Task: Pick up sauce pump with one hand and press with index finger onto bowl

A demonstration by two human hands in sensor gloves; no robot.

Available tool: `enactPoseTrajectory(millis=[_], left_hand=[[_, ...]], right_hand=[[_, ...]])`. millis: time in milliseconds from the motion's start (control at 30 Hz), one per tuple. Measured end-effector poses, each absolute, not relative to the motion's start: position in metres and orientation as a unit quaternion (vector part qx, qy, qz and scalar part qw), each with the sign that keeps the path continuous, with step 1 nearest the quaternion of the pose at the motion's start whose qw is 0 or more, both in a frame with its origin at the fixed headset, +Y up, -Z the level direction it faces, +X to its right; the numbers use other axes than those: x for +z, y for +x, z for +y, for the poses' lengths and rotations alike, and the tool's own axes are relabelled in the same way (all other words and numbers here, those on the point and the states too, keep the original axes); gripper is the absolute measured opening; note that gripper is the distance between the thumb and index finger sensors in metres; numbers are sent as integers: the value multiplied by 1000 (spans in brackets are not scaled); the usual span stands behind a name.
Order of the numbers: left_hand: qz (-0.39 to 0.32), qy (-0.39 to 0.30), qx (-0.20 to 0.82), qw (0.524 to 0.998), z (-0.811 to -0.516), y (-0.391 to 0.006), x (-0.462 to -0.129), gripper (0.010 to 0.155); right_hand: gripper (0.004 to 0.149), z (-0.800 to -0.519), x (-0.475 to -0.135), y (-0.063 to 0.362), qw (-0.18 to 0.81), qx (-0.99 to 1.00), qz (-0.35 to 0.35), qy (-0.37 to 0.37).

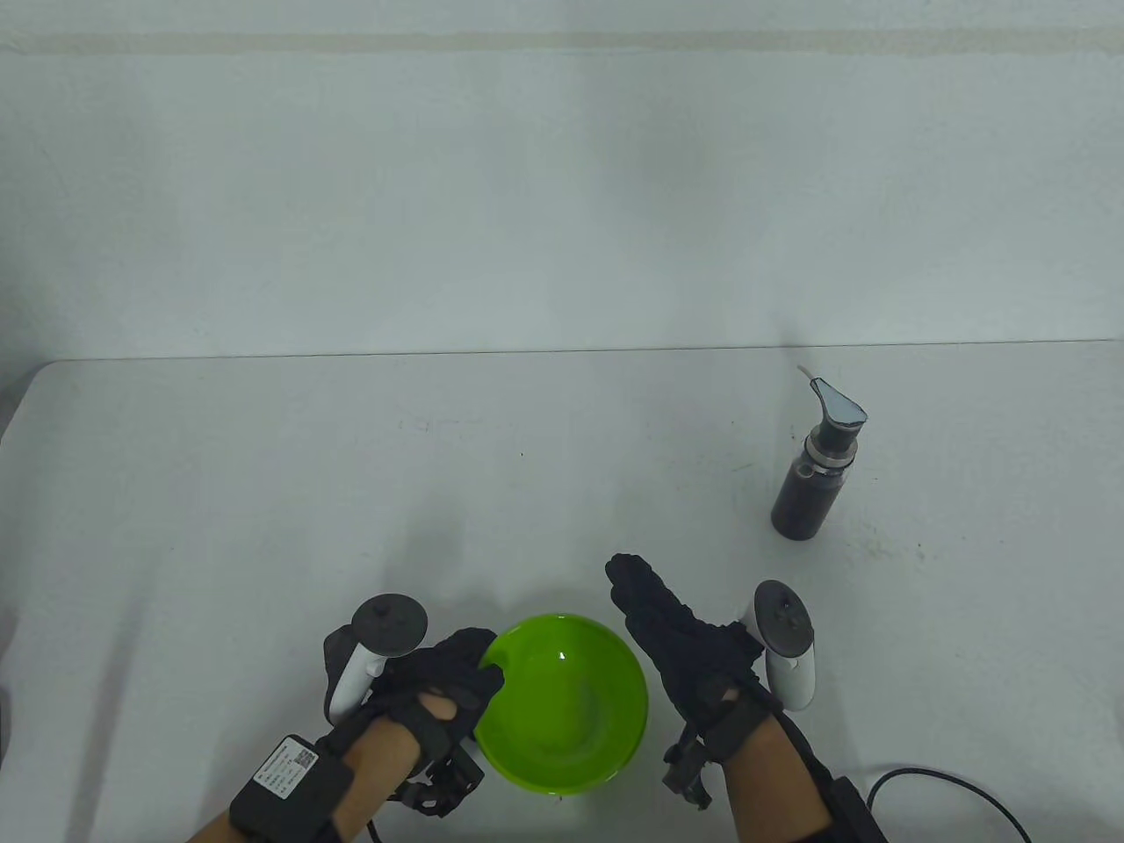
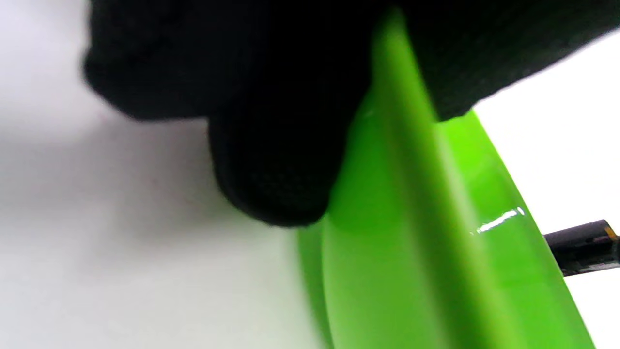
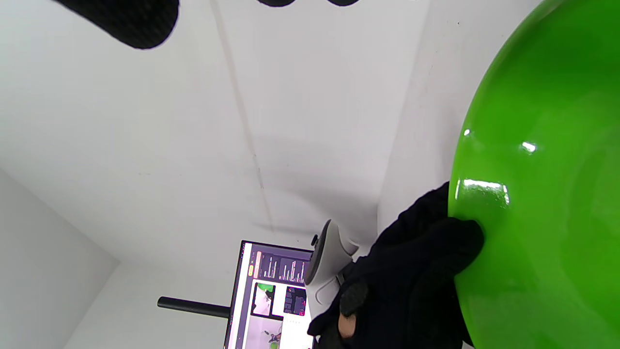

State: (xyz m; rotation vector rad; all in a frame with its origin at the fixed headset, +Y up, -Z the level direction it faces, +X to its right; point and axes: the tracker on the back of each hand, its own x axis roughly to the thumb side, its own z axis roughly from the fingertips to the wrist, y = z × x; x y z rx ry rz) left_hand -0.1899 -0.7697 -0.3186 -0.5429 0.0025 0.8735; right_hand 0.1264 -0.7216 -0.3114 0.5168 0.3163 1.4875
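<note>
A green bowl (image 1: 562, 702) sits near the table's front edge, empty. My left hand (image 1: 448, 676) grips its left rim, thumb over the edge; the left wrist view shows gloved fingers (image 2: 276, 160) against the bowl's outer wall (image 2: 411, 232). My right hand (image 1: 676, 632) is open and empty just right of the bowl, fingers stretched forward, touching nothing. The sauce pump (image 1: 812, 470), a dark bottle with a black pump head, stands upright at the right, well beyond the right hand. The right wrist view shows the bowl (image 3: 547, 194) with the left hand (image 3: 416, 276) on it.
A black cable (image 1: 948, 786) lies on the table at the front right. A monitor (image 3: 271, 295) shows past the table in the right wrist view. The white table (image 1: 351, 474) stretches back to a white wall.
</note>
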Motion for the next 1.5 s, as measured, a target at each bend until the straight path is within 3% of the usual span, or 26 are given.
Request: enactPoseTrajectory(millis=[300,467,600,767,900,1033,1100,1233,1333,1500], left_hand=[[8,-276,437,856,-770,-199,-318,71],[18,-279,446,850,-755,-203,-320,79],[13,-191,446,874,-722,-210,-326,78],[-22,-147,483,863,-694,-207,-323,76],[-86,-75,496,861,-687,-203,-316,78],[-135,11,563,815,-692,-199,-303,83],[-175,2,549,817,-697,-196,-297,86],[-250,-82,503,824,-715,-192,-299,99],[-255,-119,527,802,-729,-190,-306,101],[-250,-122,543,793,-733,-193,-310,100]], right_hand=[[76,-722,-311,127,694,669,141,226],[76,-724,-312,127,691,673,144,222],[76,-726,-313,127,689,676,148,217],[76,-725,-312,129,690,676,143,215],[76,-725,-312,130,691,676,141,214],[76,-725,-313,130,691,676,139,214],[76,-726,-313,130,689,678,140,214],[76,-727,-312,130,681,685,143,214],[75,-726,-312,131,676,691,137,214],[71,-715,-311,136,689,682,106,223]])
